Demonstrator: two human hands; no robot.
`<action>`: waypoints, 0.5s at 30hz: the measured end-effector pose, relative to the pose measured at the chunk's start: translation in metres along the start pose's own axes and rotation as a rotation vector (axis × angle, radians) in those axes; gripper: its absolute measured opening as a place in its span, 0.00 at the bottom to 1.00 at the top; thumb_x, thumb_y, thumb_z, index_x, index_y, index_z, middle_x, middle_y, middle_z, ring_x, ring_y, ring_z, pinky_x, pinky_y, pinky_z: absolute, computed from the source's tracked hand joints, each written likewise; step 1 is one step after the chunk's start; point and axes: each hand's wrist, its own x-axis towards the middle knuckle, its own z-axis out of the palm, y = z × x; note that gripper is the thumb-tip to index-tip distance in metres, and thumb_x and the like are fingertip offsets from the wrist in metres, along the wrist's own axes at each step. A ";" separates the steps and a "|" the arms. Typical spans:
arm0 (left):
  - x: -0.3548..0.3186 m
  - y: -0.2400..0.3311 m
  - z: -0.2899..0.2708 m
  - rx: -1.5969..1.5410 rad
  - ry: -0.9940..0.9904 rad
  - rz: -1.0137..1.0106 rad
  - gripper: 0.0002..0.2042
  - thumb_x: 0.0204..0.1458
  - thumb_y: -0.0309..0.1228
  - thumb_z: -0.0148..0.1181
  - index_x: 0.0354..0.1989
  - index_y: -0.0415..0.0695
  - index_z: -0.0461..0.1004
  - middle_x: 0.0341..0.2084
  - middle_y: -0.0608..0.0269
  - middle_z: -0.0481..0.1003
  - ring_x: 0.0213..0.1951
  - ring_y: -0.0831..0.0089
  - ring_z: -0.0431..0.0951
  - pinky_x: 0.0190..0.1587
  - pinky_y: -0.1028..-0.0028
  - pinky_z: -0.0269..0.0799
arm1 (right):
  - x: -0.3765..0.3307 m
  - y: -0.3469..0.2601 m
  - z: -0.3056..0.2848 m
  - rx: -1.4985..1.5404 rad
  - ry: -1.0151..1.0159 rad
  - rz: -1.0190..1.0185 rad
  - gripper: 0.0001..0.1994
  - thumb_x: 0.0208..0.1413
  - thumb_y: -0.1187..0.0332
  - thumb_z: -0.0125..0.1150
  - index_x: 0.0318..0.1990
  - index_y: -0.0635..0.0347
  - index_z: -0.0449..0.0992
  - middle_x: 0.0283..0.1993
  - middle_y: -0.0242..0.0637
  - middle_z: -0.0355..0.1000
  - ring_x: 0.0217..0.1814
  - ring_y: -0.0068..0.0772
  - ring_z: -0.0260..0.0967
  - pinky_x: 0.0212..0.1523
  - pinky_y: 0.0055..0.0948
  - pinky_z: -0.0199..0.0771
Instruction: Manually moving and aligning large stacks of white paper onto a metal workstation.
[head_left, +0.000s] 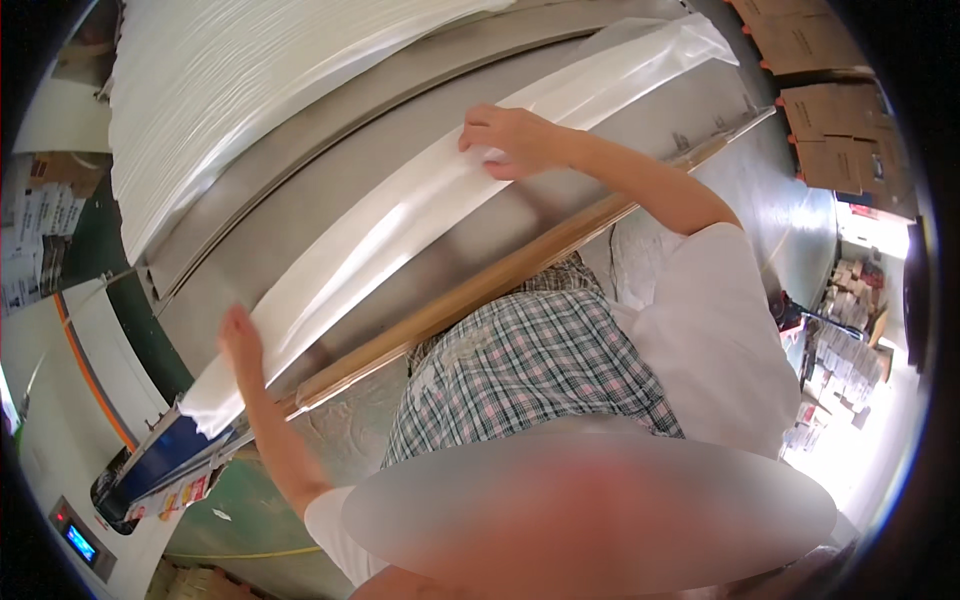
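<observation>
A long folded strip of glossy, translucent white plastic film [400, 212] lies slantwise across the grey work table [640, 130]. My right hand [515, 140] is over the middle of the film, its curved fingers and thumb apart and the white film showing between them. Near the strip's lower left end is my left hand [240, 340], beside or on the film's far edge. Motion blurs its fingers, so I cannot make out whether it grips anything. At the upper left, a large stack of white, thin, layered sheets [270, 90] rests behind a raised grey ledge [330, 150].
A wooden strip [470, 290] edges the table close to my plaid apron [530, 350]. On the left stands a white machine [95, 370] with a small lit display [80, 543]. Cardboard boxes [835, 130] are stacked at the right; a green floor [250, 510] shows below.
</observation>
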 end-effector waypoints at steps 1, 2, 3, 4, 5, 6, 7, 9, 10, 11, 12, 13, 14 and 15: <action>-0.014 -0.011 -0.002 0.041 0.057 -0.003 0.15 0.55 0.38 0.43 0.28 0.39 0.71 0.26 0.49 0.73 0.30 0.51 0.72 0.33 0.59 0.67 | -0.011 0.012 -0.012 0.028 -0.030 -0.010 0.16 0.36 0.73 0.57 0.38 0.56 0.66 0.38 0.38 0.61 0.44 0.41 0.61 0.39 0.35 0.67; -0.023 -0.017 -0.009 0.082 0.116 -0.003 0.14 0.55 0.37 0.43 0.29 0.39 0.72 0.26 0.49 0.73 0.29 0.51 0.72 0.32 0.59 0.67 | -0.020 0.023 -0.026 0.055 -0.057 -0.018 0.17 0.36 0.72 0.58 0.38 0.56 0.66 0.39 0.38 0.61 0.44 0.41 0.61 0.39 0.35 0.67; -0.025 -0.027 -0.020 0.245 -0.010 -0.136 0.14 0.54 0.36 0.44 0.33 0.39 0.72 0.31 0.49 0.73 0.34 0.52 0.72 0.36 0.62 0.67 | -0.027 0.032 -0.033 0.060 -0.049 -0.011 0.17 0.36 0.72 0.58 0.38 0.56 0.66 0.39 0.38 0.61 0.44 0.41 0.61 0.39 0.35 0.67; -0.028 -0.033 -0.031 0.415 -0.134 -0.276 0.14 0.53 0.35 0.45 0.37 0.39 0.72 0.36 0.49 0.73 0.39 0.52 0.71 0.40 0.64 0.67 | -0.031 0.043 -0.037 0.052 -0.063 -0.028 0.18 0.35 0.72 0.59 0.39 0.56 0.66 0.39 0.38 0.61 0.43 0.41 0.62 0.39 0.35 0.67; -0.031 -0.032 -0.033 0.421 -0.137 -0.267 0.14 0.53 0.35 0.45 0.37 0.39 0.72 0.36 0.49 0.73 0.39 0.52 0.71 0.40 0.64 0.67 | -0.037 0.054 -0.042 0.040 -0.080 -0.038 0.19 0.35 0.71 0.60 0.40 0.56 0.66 0.40 0.38 0.61 0.43 0.41 0.62 0.39 0.35 0.67; -0.037 -0.027 -0.032 0.488 -0.095 -0.233 0.15 0.54 0.37 0.43 0.38 0.39 0.72 0.37 0.49 0.72 0.41 0.53 0.69 0.42 0.63 0.66 | -0.042 0.063 -0.050 0.048 -0.079 -0.037 0.19 0.35 0.71 0.60 0.40 0.56 0.66 0.40 0.38 0.61 0.43 0.41 0.62 0.39 0.35 0.67; -0.040 -0.022 -0.028 0.552 -0.054 -0.198 0.16 0.54 0.39 0.42 0.40 0.39 0.71 0.38 0.50 0.71 0.43 0.53 0.68 0.43 0.63 0.64 | -0.045 0.072 -0.058 0.036 -0.112 -0.009 0.20 0.34 0.72 0.61 0.40 0.56 0.66 0.40 0.38 0.61 0.43 0.41 0.62 0.40 0.35 0.67; -0.037 0.011 -0.015 0.450 0.014 -0.169 0.16 0.55 0.41 0.41 0.37 0.41 0.70 0.36 0.51 0.71 0.41 0.52 0.68 0.42 0.60 0.64 | -0.052 0.087 -0.072 0.035 -0.144 0.014 0.22 0.33 0.73 0.62 0.41 0.56 0.66 0.41 0.38 0.61 0.43 0.42 0.62 0.40 0.35 0.67; -0.034 0.028 -0.007 0.338 0.086 -0.143 0.17 0.55 0.43 0.40 0.34 0.43 0.70 0.33 0.53 0.71 0.38 0.52 0.69 0.41 0.57 0.63 | -0.057 0.099 -0.080 -0.002 -0.145 0.025 0.23 0.31 0.74 0.62 0.41 0.56 0.66 0.41 0.38 0.61 0.44 0.42 0.63 0.40 0.36 0.67; -0.026 0.043 -0.003 0.298 -0.149 -0.314 0.19 0.55 0.47 0.38 0.40 0.45 0.70 0.42 0.57 0.70 0.46 0.55 0.66 0.47 0.55 0.59 | -0.064 0.110 -0.089 -0.046 -0.144 0.041 0.24 0.30 0.76 0.63 0.42 0.56 0.66 0.41 0.38 0.61 0.44 0.42 0.63 0.41 0.36 0.67; -0.026 0.057 0.002 0.297 -0.147 -0.312 0.19 0.55 0.47 0.38 0.40 0.45 0.70 0.42 0.57 0.70 0.46 0.55 0.66 0.47 0.55 0.59 | -0.073 0.125 -0.096 -0.048 -0.143 0.042 0.24 0.30 0.76 0.63 0.42 0.56 0.66 0.41 0.38 0.61 0.44 0.42 0.63 0.41 0.36 0.67; -0.028 0.072 0.008 0.368 -0.070 -0.385 0.21 0.54 0.48 0.37 0.43 0.46 0.69 0.46 0.59 0.67 0.50 0.57 0.63 0.49 0.54 0.55 | -0.083 0.140 -0.105 -0.118 -0.115 0.140 0.25 0.29 0.77 0.63 0.42 0.56 0.66 0.42 0.38 0.61 0.45 0.42 0.63 0.42 0.36 0.67; -0.029 0.084 0.013 0.437 0.010 -0.459 0.23 0.54 0.50 0.35 0.45 0.47 0.69 0.50 0.61 0.65 0.53 0.59 0.60 0.52 0.52 0.52 | -0.094 0.156 -0.114 -0.191 -0.085 0.236 0.27 0.27 0.78 0.63 0.43 0.55 0.66 0.43 0.38 0.61 0.46 0.42 0.63 0.42 0.37 0.67; -0.029 0.080 0.010 0.383 -0.041 -0.503 0.24 0.54 0.51 0.34 0.49 0.49 0.67 0.53 0.63 0.63 0.57 0.60 0.56 0.55 0.51 0.47 | -0.106 0.174 -0.123 -0.196 -0.084 0.233 0.27 0.27 0.78 0.63 0.43 0.55 0.66 0.43 0.38 0.61 0.46 0.42 0.63 0.42 0.37 0.67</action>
